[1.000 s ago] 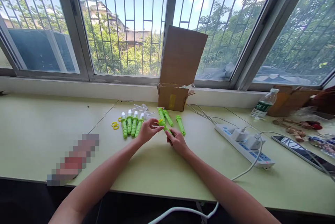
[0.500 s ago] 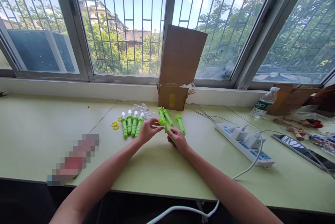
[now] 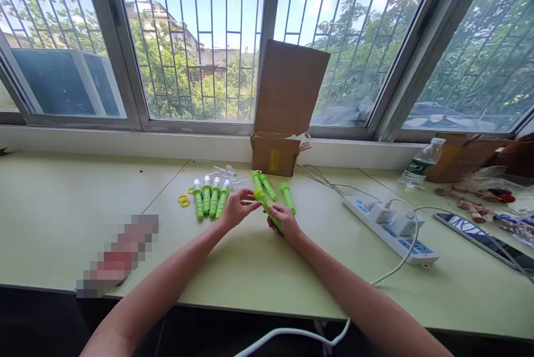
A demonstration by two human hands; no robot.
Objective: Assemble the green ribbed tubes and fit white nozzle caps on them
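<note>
My right hand [image 3: 287,222] is wrapped round a ribbed green plastic tube [image 3: 263,202], which it holds tilted above the table. At the tube's upper end, my left hand [image 3: 237,210] pinches a yellow ring [image 3: 258,193]; the fingertips partly hide it. Left of that hand stand out several green tubes with clear caps [image 3: 214,197], lying side by side. Loose yellow rings [image 3: 183,200] rest beside them. Beyond my hands lie more green tubes [image 3: 287,197] without clear caps, and small clear plastic pieces [image 3: 228,171] are scattered behind.
An open cardboard box [image 3: 273,155] stands against the windowsill. To the right are a white power strip [image 3: 390,229] with plugs and cables, a water bottle [image 3: 423,163] and a dark phone or tablet [image 3: 479,237]. A pixelated patch [image 3: 119,254] covers something at the front left.
The green tube in my right hand has shifted very slightly, its lower end showing a little more. My left fingers stay at its upper end.
</note>
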